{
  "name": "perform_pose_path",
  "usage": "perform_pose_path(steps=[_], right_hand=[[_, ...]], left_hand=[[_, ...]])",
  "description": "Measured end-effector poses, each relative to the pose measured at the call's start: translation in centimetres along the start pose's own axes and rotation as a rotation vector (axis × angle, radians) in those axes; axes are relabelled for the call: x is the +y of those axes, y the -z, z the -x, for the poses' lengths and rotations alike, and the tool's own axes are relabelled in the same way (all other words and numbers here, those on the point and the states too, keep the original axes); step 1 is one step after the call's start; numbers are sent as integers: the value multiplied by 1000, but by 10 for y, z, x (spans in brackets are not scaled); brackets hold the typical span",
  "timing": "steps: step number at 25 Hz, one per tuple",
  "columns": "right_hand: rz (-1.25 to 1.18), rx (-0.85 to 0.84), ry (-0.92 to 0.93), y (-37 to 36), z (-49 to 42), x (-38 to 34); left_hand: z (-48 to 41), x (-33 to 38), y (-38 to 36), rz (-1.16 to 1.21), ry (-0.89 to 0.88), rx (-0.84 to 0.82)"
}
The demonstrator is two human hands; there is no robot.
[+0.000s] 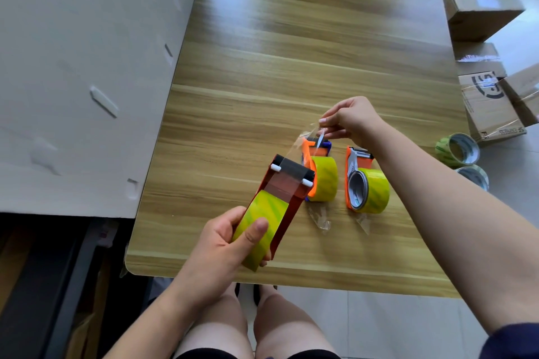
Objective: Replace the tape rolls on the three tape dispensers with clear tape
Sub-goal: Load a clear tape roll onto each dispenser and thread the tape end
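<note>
My left hand (224,245) grips a red tape dispenser (287,183) loaded with a yellowish clear tape roll (261,221), my thumb lying on the roll. It is held above the near part of the wooden table (291,52). My right hand (347,119) pinches the loose end of a clear tape strip (306,137) just above the head of the middle orange dispenser (319,175), which lies on the table with a clear roll. A second orange dispenser (364,183) with a clear roll lies to its right.
Two cut scraps of clear tape (320,220) lie on the table below the orange dispensers. Two spare tape rolls (459,150) sit on the floor at the right, beside several cardboard boxes (481,3). A white board (73,67) covers the left side.
</note>
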State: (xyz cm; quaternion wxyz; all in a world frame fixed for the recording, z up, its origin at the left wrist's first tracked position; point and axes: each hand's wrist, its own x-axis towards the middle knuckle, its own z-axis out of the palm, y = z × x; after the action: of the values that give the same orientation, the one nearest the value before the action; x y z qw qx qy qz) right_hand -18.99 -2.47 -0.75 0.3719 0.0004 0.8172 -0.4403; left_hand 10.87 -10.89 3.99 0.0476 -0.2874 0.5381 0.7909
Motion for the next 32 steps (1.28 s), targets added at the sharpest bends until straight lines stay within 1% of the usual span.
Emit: perform_pose_path(steps=[1, 3, 7, 9, 12, 13, 16, 17, 20, 21, 25, 28, 32], right_hand=[[-5, -2, 8, 0, -1, -2], [-30, 8, 21, 1, -2, -6], [-94, 50, 12, 14, -1, -3], [-111, 63, 11, 14, 0, -1], [-120, 82, 41, 11, -2, -6], [-128, 101, 46, 11, -4, -9], [-109, 161, 61, 21, -8, -14], [-93, 165, 65, 23, -10, -15], [-71, 186, 62, 29, -13, -20], [-72, 205, 64, 32, -15, -23], [-61, 283, 79, 52, -23, -29], [2, 277, 46, 48, -20, -14], [112, 119, 0, 20, -7, 6]], left_hand=[[0, 0, -1, 3, -7, 17], [3, 1, -1, 20, -7, -14], [16, 6, 7, 88, -7, -165], [17, 8, 5, 114, 2, -132], [17, 8, 1, 70, -21, -16], [19, 9, 2, 80, -29, -10], [27, 14, 8, 151, -44, -100], [28, 14, 9, 154, -45, -97], [27, 13, 11, 89, -58, 10], [27, 15, 14, 77, -67, 23], [29, 24, 26, 167, -117, 9], [20, 35, 25, 146, -183, 61], [-4, 78, 18, 232, -326, 89]])
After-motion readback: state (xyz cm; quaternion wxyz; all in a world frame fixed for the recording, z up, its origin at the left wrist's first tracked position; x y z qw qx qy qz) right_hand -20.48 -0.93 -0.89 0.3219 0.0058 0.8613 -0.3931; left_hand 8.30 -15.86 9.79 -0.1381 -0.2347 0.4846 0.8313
